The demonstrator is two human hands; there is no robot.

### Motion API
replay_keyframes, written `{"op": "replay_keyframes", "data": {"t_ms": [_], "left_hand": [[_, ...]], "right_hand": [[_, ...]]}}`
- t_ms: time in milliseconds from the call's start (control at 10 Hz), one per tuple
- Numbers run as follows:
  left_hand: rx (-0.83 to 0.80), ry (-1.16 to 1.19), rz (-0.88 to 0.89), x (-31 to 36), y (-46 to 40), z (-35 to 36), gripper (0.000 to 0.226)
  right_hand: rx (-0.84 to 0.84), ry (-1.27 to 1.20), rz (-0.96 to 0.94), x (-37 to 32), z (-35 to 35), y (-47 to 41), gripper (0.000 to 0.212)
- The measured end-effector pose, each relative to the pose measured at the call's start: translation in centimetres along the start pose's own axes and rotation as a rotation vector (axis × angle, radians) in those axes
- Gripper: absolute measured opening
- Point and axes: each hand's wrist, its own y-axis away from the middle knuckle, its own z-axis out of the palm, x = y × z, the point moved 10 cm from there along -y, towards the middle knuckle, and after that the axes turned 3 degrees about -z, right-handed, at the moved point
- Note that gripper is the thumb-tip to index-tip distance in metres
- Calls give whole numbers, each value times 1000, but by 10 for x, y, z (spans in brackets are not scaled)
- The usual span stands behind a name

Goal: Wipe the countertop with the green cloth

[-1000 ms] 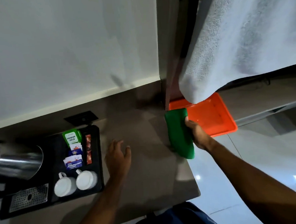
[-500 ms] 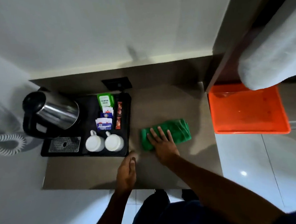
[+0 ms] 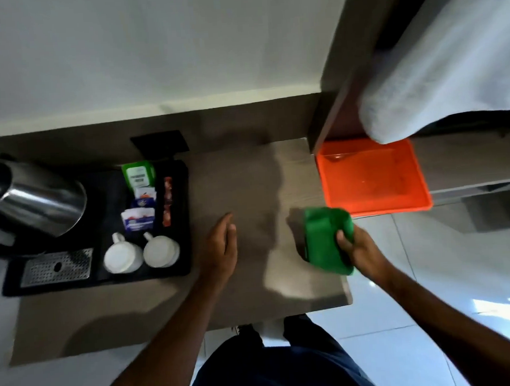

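The brown countertop (image 3: 247,187) runs from a black tray on the left to its right edge. My right hand (image 3: 360,247) grips the folded green cloth (image 3: 325,239) at the counter's right edge, the cloth bunched and partly over the edge. My left hand (image 3: 221,245) rests flat on the counter near the middle, fingers loosely apart, holding nothing.
A black tray (image 3: 183,268) on the left carries a steel kettle (image 3: 36,203), two white cups (image 3: 141,253), sachets (image 3: 139,200) and a drip grate. An orange tray (image 3: 372,176) sits right of the counter, lower down. A grey towel (image 3: 437,71) hangs above it. A wall outlet (image 3: 161,143) is behind.
Half a second ago my right hand pressed the cloth flat mid-counter; now it has swept right and gripped the bunched cloth at the right edge. My left hand shifted slightly toward the middle.
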Motion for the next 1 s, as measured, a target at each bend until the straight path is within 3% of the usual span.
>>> {"op": "replay_keyframes", "data": {"t_ms": [100,400,500,700,900,1000], "left_hand": [[-18,22,58,34,-19,22,46],[45,6,19,57,-26,60,48],[78,-5,10,55,-25,68,50],[84,-106,1,60,-29,80,37],[132,-175,53,79,-24,75,42],[124,-180,84,90,-22,69,48]], "right_hand": [[51,-251,102,-21,-36,-56,21],[-131,-445,383,40,-61,-170,25],[-78,-482,419,63,-75,-190,35],[5,-281,403,70,-104,-214,31],[322,215,232,13,-142,-213,44],[441,368,140,-20,-151,-171,29]]}}
